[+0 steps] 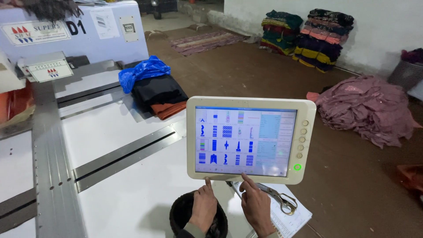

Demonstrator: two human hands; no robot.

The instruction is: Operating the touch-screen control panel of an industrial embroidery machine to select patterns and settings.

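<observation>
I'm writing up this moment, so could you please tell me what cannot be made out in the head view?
- Scissors: blades hidden behind the control panel and right hand.
- Dark round container: contents covered by the left hand; cut off by the bottom edge.
- Panel icons: too small to tell apart.
- Paper sheet: print too small; partly under the right hand.
- Folded dark cloth: partly covered by the blue plastic bag.

Scissors (277, 198) blades hidden behind the control panel (250, 139) (icons unreadable).
</observation>
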